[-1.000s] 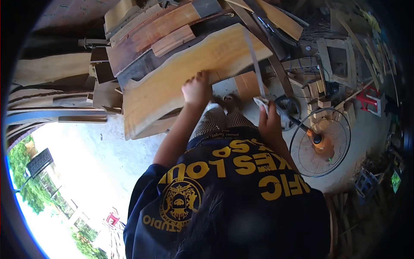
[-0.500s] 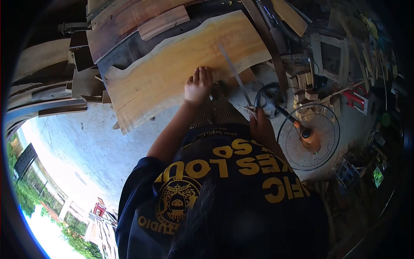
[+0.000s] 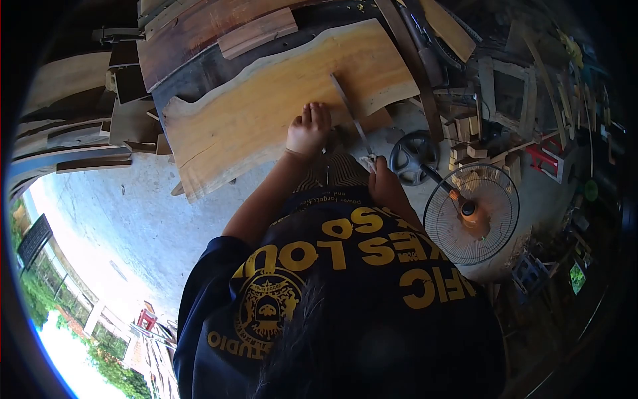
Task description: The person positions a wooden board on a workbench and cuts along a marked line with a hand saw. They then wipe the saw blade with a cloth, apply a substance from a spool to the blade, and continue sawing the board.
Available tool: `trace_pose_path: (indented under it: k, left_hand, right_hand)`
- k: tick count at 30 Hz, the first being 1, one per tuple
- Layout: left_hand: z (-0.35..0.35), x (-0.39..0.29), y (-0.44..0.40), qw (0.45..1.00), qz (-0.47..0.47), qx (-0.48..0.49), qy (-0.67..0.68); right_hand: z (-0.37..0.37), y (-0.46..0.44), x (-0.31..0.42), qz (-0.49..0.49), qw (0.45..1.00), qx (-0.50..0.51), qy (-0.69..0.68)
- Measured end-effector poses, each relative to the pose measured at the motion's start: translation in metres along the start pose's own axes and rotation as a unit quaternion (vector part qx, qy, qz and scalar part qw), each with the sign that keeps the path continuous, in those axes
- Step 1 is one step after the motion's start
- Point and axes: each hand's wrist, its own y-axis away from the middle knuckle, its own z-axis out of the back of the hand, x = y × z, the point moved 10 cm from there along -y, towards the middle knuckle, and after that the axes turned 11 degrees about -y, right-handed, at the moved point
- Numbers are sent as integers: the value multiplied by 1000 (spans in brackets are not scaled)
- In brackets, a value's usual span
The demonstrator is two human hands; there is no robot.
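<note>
A long wooden slab (image 3: 246,113) with a wavy far edge lies in front of me. My left hand (image 3: 308,132) rests at its near edge, fingers bent and close together against the wood; its thumb is hard to see. My right hand (image 3: 380,179) is closed round the pale, perhaps cloth-wrapped handle of a long narrow metal blade (image 3: 350,108). That blade slants away from me, crossing the slab's near edge with its tip over the top face. Whether its edge has teeth is too small to tell.
A standing fan (image 3: 472,213) with a round base (image 3: 415,156) is close on my right. Wood offcuts (image 3: 468,136) and a red stool (image 3: 546,156) lie beyond it. A short plank (image 3: 258,33) sits past the slab, and more boards (image 3: 73,143) are stacked at left.
My right hand and the blade have shifted left and slightly forward, the blade's tip moving a little left and nearer me. My left hand stays on the slab.
</note>
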Motion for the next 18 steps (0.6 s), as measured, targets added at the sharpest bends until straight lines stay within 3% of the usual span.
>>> trace_pose_path:
  k: [3, 9, 11, 15, 17, 18]
  left_hand:
    - [2, 0, 0, 1000, -4, 0, 7]
    - [4, 5, -4, 999, 6, 8, 33]
    - [5, 8, -7, 999, 4, 21, 34]
    - [20, 18, -18, 998, 12, 22, 57]
    - [12, 32, -28, 978, 51, 163, 117]
    - [22, 39, -36, 980, 48, 156, 115]
  right_hand:
    - [4, 1, 6, 0, 1000, -15, -12]
    - [-14, -1, 8, -29, 996, 88, 17]
    - [7, 1, 4, -54, 998, -20, -7]
    - [30, 10, 17, 4, 995, -97, -32]
    - [46, 16, 33, 56, 984, -142, -92]
    - [52, 18, 39, 60, 983, -149, -93]
